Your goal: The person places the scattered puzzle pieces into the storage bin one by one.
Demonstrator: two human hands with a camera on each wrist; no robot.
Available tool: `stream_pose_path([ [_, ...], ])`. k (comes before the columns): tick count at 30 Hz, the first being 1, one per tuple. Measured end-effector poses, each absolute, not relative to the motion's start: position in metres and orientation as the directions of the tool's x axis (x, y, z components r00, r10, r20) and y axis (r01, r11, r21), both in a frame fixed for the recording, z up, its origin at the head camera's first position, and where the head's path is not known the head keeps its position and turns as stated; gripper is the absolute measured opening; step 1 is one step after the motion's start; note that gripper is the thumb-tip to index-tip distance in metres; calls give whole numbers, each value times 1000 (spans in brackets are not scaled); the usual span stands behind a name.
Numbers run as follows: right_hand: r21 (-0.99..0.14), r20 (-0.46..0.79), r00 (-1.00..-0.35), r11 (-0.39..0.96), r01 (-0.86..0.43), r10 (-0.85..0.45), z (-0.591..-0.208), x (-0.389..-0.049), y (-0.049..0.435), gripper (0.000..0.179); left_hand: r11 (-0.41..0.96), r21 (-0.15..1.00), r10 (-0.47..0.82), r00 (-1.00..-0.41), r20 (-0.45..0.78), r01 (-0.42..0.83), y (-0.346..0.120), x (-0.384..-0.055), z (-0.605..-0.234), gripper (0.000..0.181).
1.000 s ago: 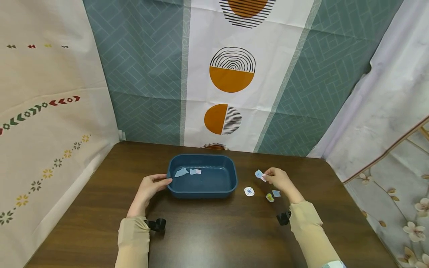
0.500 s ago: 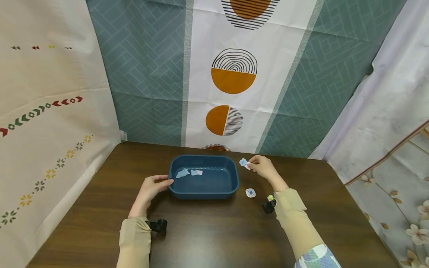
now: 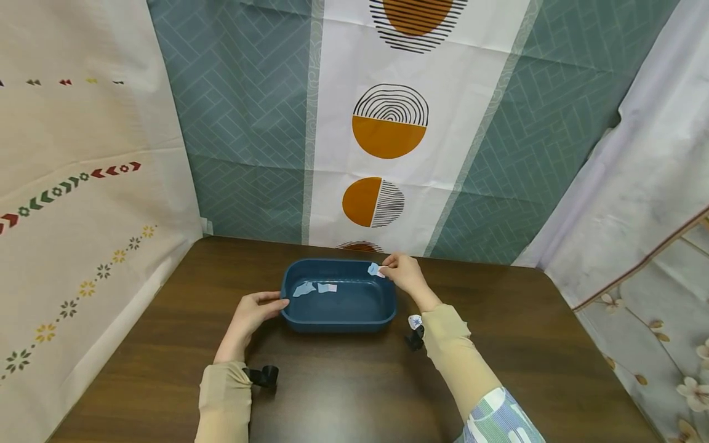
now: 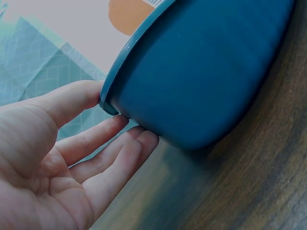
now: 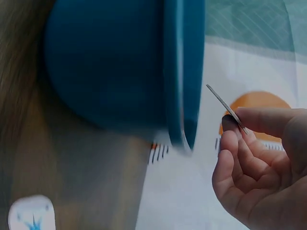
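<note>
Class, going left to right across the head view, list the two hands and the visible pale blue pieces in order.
Left hand → jagged piece in the tray → pink-ended piece → held piece → right hand.

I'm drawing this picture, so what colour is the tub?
The tub is dark blue, best seen in the head view.

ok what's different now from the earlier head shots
The right hand has carried the pinched blue-and-white piece leftward, from right of the dark blue tub to above its far right corner. The left hand still holds the tub's left end, and two flat pieces still lie inside.
</note>
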State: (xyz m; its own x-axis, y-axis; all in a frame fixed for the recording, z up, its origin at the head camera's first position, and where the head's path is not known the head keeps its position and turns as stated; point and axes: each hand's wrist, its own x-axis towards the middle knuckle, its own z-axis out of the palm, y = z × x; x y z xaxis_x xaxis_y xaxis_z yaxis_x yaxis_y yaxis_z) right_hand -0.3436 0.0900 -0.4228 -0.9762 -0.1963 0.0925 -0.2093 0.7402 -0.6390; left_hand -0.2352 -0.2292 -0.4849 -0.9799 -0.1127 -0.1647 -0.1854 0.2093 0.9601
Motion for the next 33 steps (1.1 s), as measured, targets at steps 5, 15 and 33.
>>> stream_pose_path([
  [5, -645, 74, -977, 738, -199, -199, -432, -344, 70, 17, 206, 961, -118, -979, -164, -186, -229, -235, -485, 54],
  [15, -663, 6, -985, 736, -135, -175, -451, -346, 45, 13, 194, 965, -127, -980, -152, -175, -230, -235, -490, 53],
  [33, -595, -118, -978, 800, -72, -175, -468, -357, 32, 8, 199, 965, -131, -980, -149, -173, -228, -234, -487, 53],
])
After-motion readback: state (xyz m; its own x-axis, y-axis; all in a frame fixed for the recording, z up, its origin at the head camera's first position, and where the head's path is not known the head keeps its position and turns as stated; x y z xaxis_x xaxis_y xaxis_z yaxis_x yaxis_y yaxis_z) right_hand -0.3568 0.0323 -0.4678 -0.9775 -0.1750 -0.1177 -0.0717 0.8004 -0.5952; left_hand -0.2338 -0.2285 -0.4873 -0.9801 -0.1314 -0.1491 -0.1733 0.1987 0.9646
